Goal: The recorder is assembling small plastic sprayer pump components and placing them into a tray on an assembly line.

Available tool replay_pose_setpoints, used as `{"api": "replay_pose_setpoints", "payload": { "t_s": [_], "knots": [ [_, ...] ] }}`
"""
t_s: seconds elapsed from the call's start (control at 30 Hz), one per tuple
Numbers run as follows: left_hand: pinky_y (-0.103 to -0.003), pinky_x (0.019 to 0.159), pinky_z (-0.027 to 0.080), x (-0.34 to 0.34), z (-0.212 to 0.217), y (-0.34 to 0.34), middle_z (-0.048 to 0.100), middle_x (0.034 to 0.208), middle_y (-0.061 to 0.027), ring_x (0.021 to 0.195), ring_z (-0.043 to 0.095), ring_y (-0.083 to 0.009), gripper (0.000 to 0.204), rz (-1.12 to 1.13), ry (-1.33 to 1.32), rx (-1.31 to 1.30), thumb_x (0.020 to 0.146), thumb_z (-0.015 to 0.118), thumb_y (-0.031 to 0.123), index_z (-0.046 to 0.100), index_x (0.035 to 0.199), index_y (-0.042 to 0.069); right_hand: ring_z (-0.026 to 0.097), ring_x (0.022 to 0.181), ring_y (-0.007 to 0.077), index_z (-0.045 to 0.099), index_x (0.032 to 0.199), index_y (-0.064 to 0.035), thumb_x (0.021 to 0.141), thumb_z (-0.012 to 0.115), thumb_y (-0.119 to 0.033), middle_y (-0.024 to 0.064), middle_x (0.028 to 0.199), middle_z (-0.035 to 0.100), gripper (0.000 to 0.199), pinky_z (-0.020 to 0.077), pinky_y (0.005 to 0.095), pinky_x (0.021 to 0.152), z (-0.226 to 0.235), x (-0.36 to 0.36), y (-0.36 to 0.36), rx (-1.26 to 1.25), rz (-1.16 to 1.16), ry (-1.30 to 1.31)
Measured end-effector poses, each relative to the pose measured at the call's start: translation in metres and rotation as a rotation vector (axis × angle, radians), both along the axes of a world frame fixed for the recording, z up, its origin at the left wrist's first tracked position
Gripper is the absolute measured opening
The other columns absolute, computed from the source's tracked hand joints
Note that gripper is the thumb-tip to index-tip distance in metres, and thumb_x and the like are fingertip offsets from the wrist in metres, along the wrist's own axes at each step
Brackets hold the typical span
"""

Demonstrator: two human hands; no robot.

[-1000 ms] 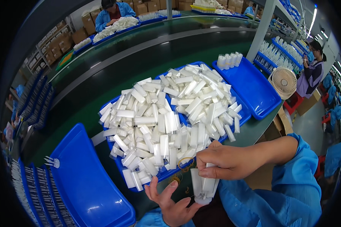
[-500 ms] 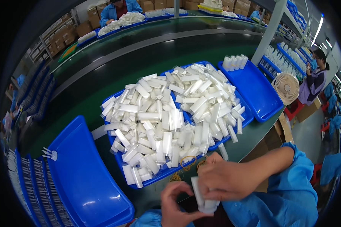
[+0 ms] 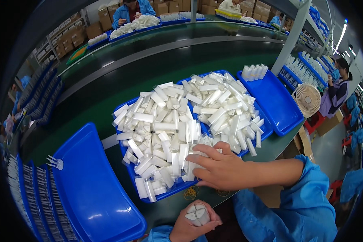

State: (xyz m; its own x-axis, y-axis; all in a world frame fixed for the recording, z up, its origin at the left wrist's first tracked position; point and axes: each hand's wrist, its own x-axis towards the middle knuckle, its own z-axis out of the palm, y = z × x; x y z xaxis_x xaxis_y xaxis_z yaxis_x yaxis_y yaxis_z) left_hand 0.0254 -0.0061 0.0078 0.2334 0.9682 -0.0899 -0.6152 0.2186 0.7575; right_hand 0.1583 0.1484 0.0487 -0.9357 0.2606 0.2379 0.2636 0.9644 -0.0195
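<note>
My left hand (image 3: 184,226), near the lower edge, is wrapped around a bundle of white wedge-shaped pieces (image 3: 197,215), their ends facing up. My right hand (image 3: 224,171) reaches over the near edge of a heap of white pieces with clear film sleeves (image 3: 157,125). Its fingers are spread, with nothing seen gripped; whether the fingertips touch the pieces is hard to tell. The heap fills two blue trays (image 3: 174,195) side by side. Yellow rubber bands (image 3: 190,192) lie on the table between my hands and the trays.
A blue tray (image 3: 97,177) at left bears a small white pronged piece (image 3: 55,163). The blue tray (image 3: 276,107) at right has upright white bundles (image 3: 255,72) at its far end. Beyond it are a beige fan (image 3: 308,100) and a metal post (image 3: 292,38). People work farther off.
My right hand has left the bundle and moved forward to the heap, its fingers now spread. My left hand has closed around the bundle, which now stands end-up. The view has shifted slightly.
</note>
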Motion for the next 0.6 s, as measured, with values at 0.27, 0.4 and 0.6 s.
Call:
{"api": "replay_pose_setpoints", "payload": {
  "t_s": [0.27,0.4,0.6],
  "knots": [
    [-0.021,0.047,0.043,0.005,0.013,0.009,0.057,0.072,-0.0080,0.052,0.053,-0.0116,0.021,0.458,0.418,-0.043,0.073,0.065,-0.004,0.048,0.084,0.002,0.040,0.115,0.0256,0.056,0.080,-0.0103,0.074,0.064,-0.017,0.0049,0.111,0.050,0.012,0.0268,0.0436,0.083,0.015,0.005,-0.011,-0.277,-0.033,0.234],
    [-0.022,0.045,0.043,0.009,0.031,0.013,0.056,0.080,-0.0127,0.051,0.053,-0.0134,0.021,0.422,0.107,-0.074,0.073,0.065,-0.003,0.048,0.085,0.002,0.045,0.108,0.0246,0.055,0.081,-0.0105,0.075,0.065,-0.014,0.0052,0.106,0.051,0.012,0.0287,0.0404,0.083,0.027,0.013,-0.027,-0.445,-0.019,0.319],
    [-0.026,0.044,0.045,0.006,0.006,0.002,0.047,0.074,-0.0098,0.056,0.053,-0.0192,0.049,-0.201,-0.562,0.387,0.068,0.071,-0.002,0.044,0.109,0.003,0.053,0.071,0.0162,0.047,0.079,-0.0068,0.096,0.031,-0.040,0.0019,0.070,0.049,0.041,0.0392,0.0316,0.081,0.012,0.036,-0.021,-2.056,0.269,0.567]
  ]
}}
